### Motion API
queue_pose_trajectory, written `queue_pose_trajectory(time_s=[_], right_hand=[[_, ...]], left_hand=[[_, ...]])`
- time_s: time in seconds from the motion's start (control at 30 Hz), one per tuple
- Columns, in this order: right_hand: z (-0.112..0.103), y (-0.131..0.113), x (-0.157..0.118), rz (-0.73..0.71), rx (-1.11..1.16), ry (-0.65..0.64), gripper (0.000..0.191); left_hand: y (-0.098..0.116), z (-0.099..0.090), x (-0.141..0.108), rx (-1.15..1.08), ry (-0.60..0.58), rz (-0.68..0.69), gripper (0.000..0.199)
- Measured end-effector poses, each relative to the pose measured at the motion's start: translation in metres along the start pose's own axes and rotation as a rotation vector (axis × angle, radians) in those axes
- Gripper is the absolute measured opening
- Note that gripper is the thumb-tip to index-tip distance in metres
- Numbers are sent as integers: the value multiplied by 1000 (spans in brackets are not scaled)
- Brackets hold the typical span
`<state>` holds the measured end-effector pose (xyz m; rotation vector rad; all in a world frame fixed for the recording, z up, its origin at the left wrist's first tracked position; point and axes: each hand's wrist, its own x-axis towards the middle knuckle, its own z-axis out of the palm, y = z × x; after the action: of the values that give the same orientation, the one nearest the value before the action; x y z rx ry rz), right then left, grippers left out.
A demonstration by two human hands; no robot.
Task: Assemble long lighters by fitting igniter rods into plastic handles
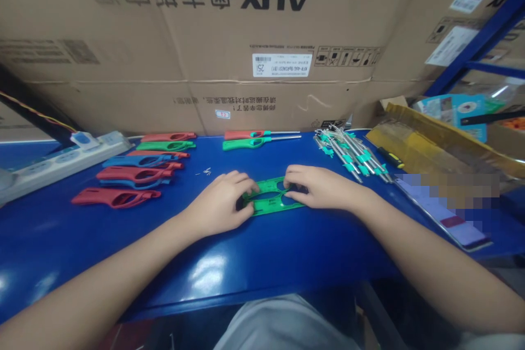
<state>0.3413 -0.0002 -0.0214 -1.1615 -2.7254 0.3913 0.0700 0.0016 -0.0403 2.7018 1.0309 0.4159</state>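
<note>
Two green lighter handle halves lie side by side on the blue table, a far half [268, 186] and a near half [270, 206]. My left hand [225, 202] has its fingertips on the far half and its thumb on the near one, at their left ends. At the right ends, around the oval trigger openings, the curled fingers and thumb of my right hand [315, 185] hold both pieces. Parts of the halves are hidden under my fingers. Just behind my left hand, several tiny pale pins [207, 171] are scattered on the table.
Red, blue and green lighter handles [117, 197] are stacked at left beside a white power strip [61, 164]. Two lighters with metal tubes [246, 143] lie behind. A pile of metal rods with green parts [353, 153] and a blurred purple-cased item [443, 210] are at right.
</note>
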Motion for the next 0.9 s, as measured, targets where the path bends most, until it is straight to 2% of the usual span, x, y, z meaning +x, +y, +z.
queue_pose_trajectory(time_s=[0.07,0.1,0.2,0.3,0.33,0.4,0.5,0.63,0.77,0.9], right_hand=[[-2,5,0,72,-3,90,21],[-4,8,0,167,-37,163,24],[-16,28,-6,581,-217,350,25],[-30,54,-15,893,-346,253,29],[-33,62,-18,950,-347,199,32],[-36,74,-22,1005,-320,127,31],[-35,83,-22,1011,-282,103,26],[-30,82,-18,1025,-276,116,35],[-28,79,-14,1046,-265,130,22],[-29,79,-13,1075,-262,217,24]], left_hand=[[-1,-1,0,13,0,-12,20],[-1,-2,0,20,3,-20,21],[-1,-4,0,41,11,-36,20],[0,-6,0,70,3,-49,20],[0,-6,0,79,-1,-53,20],[0,-7,0,93,-2,-58,20],[-1,-7,0,106,1,-58,20],[-1,-7,-1,104,3,-57,20],[0,-7,-2,107,-11,-65,20],[0,-8,-1,105,-16,-72,20]])
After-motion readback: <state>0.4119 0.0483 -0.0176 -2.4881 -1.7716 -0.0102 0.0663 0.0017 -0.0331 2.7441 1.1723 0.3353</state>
